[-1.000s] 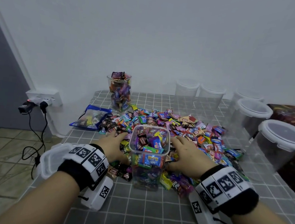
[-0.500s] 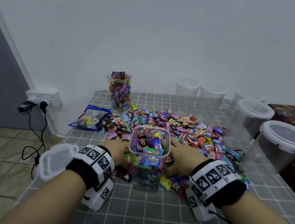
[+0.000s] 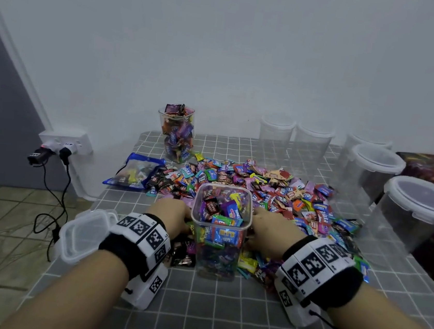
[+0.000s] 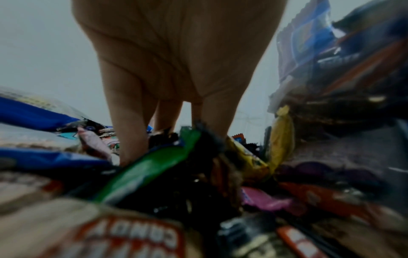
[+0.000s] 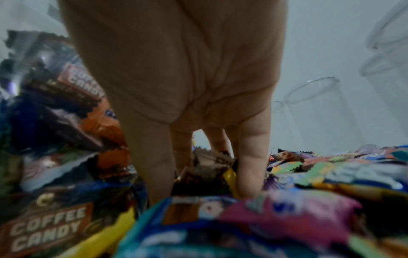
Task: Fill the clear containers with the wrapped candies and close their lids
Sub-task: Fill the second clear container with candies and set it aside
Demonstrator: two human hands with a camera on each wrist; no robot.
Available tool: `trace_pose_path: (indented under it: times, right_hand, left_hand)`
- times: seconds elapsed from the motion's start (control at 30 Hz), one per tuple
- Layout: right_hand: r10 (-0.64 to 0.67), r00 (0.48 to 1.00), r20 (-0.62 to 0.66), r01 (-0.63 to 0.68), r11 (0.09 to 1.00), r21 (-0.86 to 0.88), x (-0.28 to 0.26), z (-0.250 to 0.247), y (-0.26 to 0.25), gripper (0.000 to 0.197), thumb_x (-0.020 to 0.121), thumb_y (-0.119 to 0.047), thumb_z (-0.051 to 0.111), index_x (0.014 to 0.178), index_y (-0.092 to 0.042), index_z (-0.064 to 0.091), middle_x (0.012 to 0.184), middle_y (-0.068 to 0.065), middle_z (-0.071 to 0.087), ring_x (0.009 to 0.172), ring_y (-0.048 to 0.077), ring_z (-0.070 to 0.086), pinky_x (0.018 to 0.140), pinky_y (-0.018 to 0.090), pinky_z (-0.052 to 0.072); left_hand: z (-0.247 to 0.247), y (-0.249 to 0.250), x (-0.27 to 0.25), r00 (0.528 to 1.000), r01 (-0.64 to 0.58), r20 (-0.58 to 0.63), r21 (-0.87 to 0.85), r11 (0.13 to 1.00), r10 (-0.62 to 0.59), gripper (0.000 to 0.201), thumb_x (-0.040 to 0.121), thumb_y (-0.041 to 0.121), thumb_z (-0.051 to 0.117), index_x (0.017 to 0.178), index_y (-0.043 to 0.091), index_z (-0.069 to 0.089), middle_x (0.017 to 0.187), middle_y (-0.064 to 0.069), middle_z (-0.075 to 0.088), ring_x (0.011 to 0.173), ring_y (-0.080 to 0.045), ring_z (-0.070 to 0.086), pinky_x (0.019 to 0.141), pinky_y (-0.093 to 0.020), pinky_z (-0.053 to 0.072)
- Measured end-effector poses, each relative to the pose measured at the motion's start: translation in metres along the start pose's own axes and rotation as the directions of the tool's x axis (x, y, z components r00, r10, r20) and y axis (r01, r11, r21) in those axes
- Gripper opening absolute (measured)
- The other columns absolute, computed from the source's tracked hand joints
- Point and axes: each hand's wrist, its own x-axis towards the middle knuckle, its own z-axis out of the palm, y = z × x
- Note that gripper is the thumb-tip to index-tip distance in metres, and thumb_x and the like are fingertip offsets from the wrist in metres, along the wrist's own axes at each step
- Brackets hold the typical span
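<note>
Square container (image 3: pixel 219 235) standing upright dead centre between both hands, mouth open, nearly full. Left hand (image 3: pixel 170 217) and right hand (image 3: pixel 270 234) lying equally near, flanking it, fingers reaching down into candy pile (image 3: pixel 275 190); grip hidden, can't tell. Scooping inward looks next.

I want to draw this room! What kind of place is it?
Probably a room in a home: a table with a checked cloth, a wall socket with plugs, a tiled floor.
</note>
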Motion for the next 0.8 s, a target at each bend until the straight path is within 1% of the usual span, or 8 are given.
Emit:
trace_pose_path:
  times: [0.1, 0.2, 0.27, 0.37, 0.47, 0.53, 0.7, 0.8]
  right_hand:
    - [-0.009, 1.000, -0.021, 0.009, 1.000, -0.016, -0.001, 0.000, -0.001, 0.028, 0.092, -0.019, 0.054, 0.120, -0.017, 0.059, 0.119, 0.007, 0.054, 0.105, 0.026, 0.056, 0.087, 0.035, 0.049]
    - [0.000, 0.999, -0.037, 0.000, 1.000, -0.020, -0.003, -0.002, 0.000, 0.022, 0.092, -0.011, 0.049, 0.111, -0.012, 0.061, 0.112, 0.010, 0.057, 0.101, 0.027, 0.057, 0.084, 0.036, 0.050]
    - [0.007, 0.998, -0.058, -0.008, 1.000, -0.005, -0.003, -0.002, 0.002, 0.019, 0.092, -0.009, 0.048, 0.105, -0.011, 0.062, 0.108, 0.011, 0.057, 0.098, 0.028, 0.057, 0.084, 0.038, 0.050]
    - [0.016, 0.995, -0.094, -0.013, 0.999, 0.033, -0.002, -0.002, 0.004, 0.020, 0.091, -0.009, 0.049, 0.103, -0.011, 0.064, 0.105, 0.008, 0.057, 0.096, 0.026, 0.056, 0.084, 0.037, 0.049]
    - [0.030, 0.990, -0.140, -0.018, 0.996, 0.085, -0.002, -0.002, 0.007, 0.021, 0.090, -0.012, 0.050, 0.103, -0.015, 0.066, 0.103, 0.005, 0.058, 0.097, 0.023, 0.056, 0.084, 0.035, 0.049]
    - [0.045, 0.984, -0.175, -0.026, 0.993, 0.112, -0.003, -0.002, 0.010, 0.023, 0.090, -0.013, 0.050, 0.105, -0.017, 0.066, 0.104, 0.003, 0.058, 0.098, 0.021, 0.056, 0.083, 0.032, 0.047]
    - [0.087, 0.961, -0.262, -0.034, 0.979, 0.200, -0.013, -0.010, 0.013, 0.018, 0.090, -0.013, 0.050, 0.098, -0.017, 0.066, 0.096, -0.004, 0.047, 0.098, 0.019, 0.053, 0.077, 0.025, 0.038]
    - [0.096, 0.931, -0.352, -0.008, 0.970, 0.243, -0.022, -0.019, 0.014, 0.016, 0.091, -0.013, 0.052, 0.097, -0.016, 0.066, 0.097, -0.004, 0.047, 0.094, 0.017, 0.052, 0.076, 0.024, 0.035]
  left_hand:
    - [-0.003, 0.003, -0.003, 0.999, 0.024, -0.044, -0.011, 1.000, -0.025, 0.022, 0.095, 0.021, 0.048, 0.105, 0.013, 0.066, 0.112, -0.009, 0.064, 0.102, -0.026, 0.058, 0.082, -0.029, 0.045]
    - [-0.002, 0.003, -0.005, 0.991, 0.038, -0.130, -0.046, 0.998, -0.043, 0.022, 0.095, 0.014, 0.046, 0.099, 0.009, 0.067, 0.105, -0.010, 0.066, 0.097, -0.027, 0.060, 0.076, -0.028, 0.043]
    - [-0.001, 0.001, -0.005, 0.982, 0.031, -0.187, -0.062, 0.998, -0.042, 0.022, 0.095, 0.016, 0.046, 0.097, 0.012, 0.068, 0.103, -0.008, 0.067, 0.095, -0.025, 0.060, 0.073, -0.027, 0.041]
    - [0.001, -0.004, -0.005, 0.960, 0.015, -0.278, -0.097, 0.995, -0.042, 0.022, 0.095, 0.020, 0.048, 0.105, 0.020, 0.068, 0.106, -0.003, 0.067, 0.100, -0.022, 0.060, 0.078, -0.028, 0.043]
    - [0.004, -0.008, -0.005, 0.914, 0.015, -0.394, -0.192, 0.981, -0.091, 0.023, 0.096, 0.024, 0.048, 0.108, 0.022, 0.067, 0.103, -0.001, 0.069, 0.096, -0.020, 0.060, 0.071, -0.025, 0.040]
    - [0.004, -0.009, -0.006, 0.894, 0.011, -0.434, -0.225, 0.974, -0.111, 0.022, 0.096, 0.026, 0.048, 0.107, 0.021, 0.067, 0.100, -0.001, 0.069, 0.093, -0.020, 0.060, 0.068, -0.024, 0.037]
    - [0.002, -0.009, -0.009, 0.857, -0.026, -0.503, -0.267, 0.963, -0.116, 0.023, 0.096, 0.023, 0.046, 0.104, 0.019, 0.068, 0.099, -0.002, 0.068, 0.091, -0.021, 0.060, 0.073, -0.028, 0.043]
    - [0.003, -0.009, -0.009, 0.845, -0.046, -0.523, -0.272, 0.961, -0.107, 0.023, 0.096, 0.022, 0.046, 0.101, 0.019, 0.069, 0.099, -0.002, 0.067, 0.091, -0.021, 0.060, 0.074, -0.030, 0.044]
